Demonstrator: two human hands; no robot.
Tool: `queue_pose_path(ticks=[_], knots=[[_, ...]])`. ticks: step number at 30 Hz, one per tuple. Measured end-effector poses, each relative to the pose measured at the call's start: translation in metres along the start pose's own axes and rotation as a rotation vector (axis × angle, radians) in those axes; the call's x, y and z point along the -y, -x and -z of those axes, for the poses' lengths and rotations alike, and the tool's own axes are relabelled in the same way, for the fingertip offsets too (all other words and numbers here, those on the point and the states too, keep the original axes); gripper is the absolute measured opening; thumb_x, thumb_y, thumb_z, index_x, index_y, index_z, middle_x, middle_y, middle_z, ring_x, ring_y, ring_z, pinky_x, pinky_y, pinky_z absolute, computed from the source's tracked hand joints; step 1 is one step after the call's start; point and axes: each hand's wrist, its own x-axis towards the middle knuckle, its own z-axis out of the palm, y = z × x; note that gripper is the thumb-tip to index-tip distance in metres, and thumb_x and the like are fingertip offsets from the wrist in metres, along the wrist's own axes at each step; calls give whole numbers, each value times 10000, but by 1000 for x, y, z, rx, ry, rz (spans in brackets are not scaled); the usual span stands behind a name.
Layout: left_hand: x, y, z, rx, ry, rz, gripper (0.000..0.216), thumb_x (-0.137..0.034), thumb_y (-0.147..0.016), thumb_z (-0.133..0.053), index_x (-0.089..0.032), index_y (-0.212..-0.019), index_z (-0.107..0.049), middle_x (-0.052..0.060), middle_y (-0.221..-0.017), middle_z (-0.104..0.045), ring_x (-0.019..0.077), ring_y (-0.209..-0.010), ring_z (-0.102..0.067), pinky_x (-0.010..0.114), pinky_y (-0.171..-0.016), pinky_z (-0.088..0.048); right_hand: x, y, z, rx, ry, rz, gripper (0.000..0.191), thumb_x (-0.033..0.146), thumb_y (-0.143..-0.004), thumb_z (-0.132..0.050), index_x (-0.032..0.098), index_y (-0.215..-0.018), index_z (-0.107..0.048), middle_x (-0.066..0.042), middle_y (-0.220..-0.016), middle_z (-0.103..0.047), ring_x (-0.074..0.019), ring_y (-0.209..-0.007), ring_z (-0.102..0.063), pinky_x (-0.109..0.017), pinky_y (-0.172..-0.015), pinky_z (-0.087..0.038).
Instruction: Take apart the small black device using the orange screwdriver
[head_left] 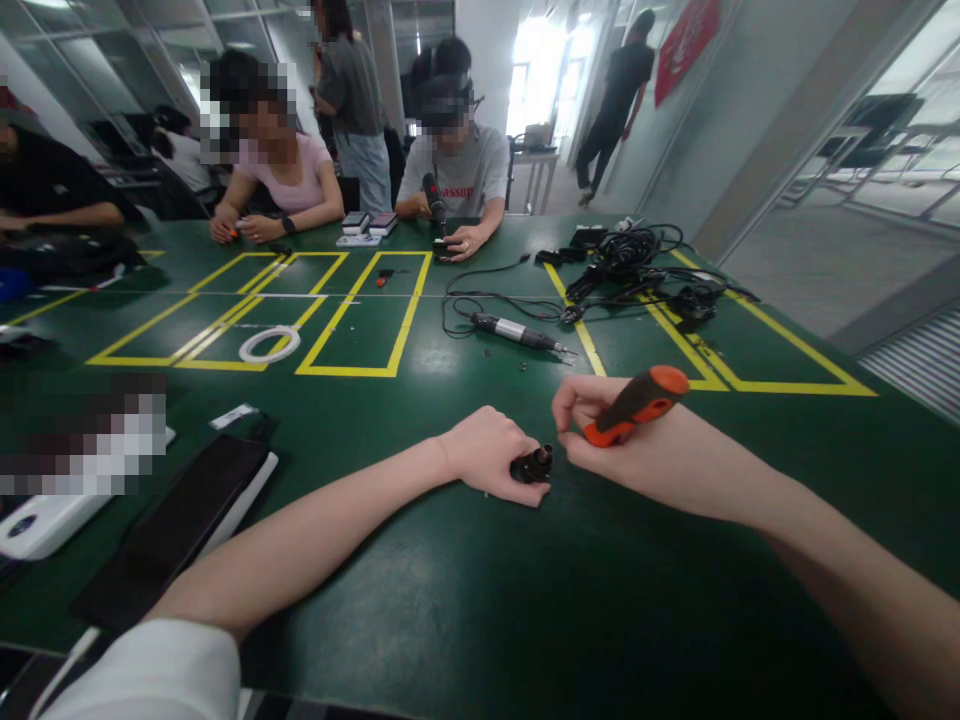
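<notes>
My left hand rests on the green table with its fingers closed round a small black round part. My right hand is closed on a screwdriver with an orange and black handle. The handle points up and to the right; its tip end is hidden behind my fingers, close to the black part. The two hands almost touch over the part.
An electric screwdriver with a cable lies beyond my hands, with a tangle of black cables at the back right. A white ring lies in the yellow-taped boxes. A black flat device lies near left. People sit across the table.
</notes>
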Motion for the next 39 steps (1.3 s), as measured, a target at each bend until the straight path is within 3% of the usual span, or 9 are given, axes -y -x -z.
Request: queue_pose_path(ticks=[7, 15, 21, 26, 33, 39], knots=[[-1, 0, 1, 4, 8, 3, 442, -596, -848, -641, -197, -657, -639, 12, -587, -673, 152, -556, -635, 265, -513, -280, -1, 1, 2, 13, -2, 28, 119, 179, -684, -594, 220, -794, -574, 55, -628, -508, -122, -546, -453, -247, -508, -369], [0, 0, 0, -8, -1, 2, 469, -608, -847, -630, -196, -623, -622, 21, -564, -662, 154, -549, -630, 271, -507, -280, 2, 0, 0, -2, -40, 15, 55, 203, -719, -587, 224, -744, -543, 75, -554, -432, -106, -496, -383, -242, -478, -315], [0, 0, 1, -7, 17, -9, 449, -596, -856, -624, -195, -655, -644, 17, -602, -682, 154, -564, -641, 269, -517, -298, 6, 1, 3, -13, -20, -3, 215, 191, -711, -612, 223, -920, -572, 80, -601, -443, -118, -516, -425, -246, -506, -357], [0, 0, 1, 22, -7, 10, 441, -594, -849, -643, -196, -660, -652, 23, -607, -693, 165, -583, -646, 266, -527, -306, 3, 1, 2, 16, -25, 2, 62, 210, -738, -589, 226, -789, -558, 77, -553, -415, -118, -505, -390, -250, -495, -328], [0, 0, 2, 12, 10, -3, 444, -595, -860, -630, -197, -666, -652, 13, -605, -682, 152, -567, -635, 269, -518, -278, 6, 0, 4, 1, -18, 5, 175, 186, -701, -600, 221, -872, -584, 61, -634, -480, -125, -550, -456, -251, -525, -376], [0, 0, -1, 2, -5, 10, 476, -617, -848, -632, -195, -627, -633, 22, -571, -663, 159, -549, -629, 277, -513, -276, 5, 0, 2, 36, -60, -12, 46, 241, -757, -596, 223, -776, -558, 73, -557, -436, -114, -511, -399, -240, -496, -343]])
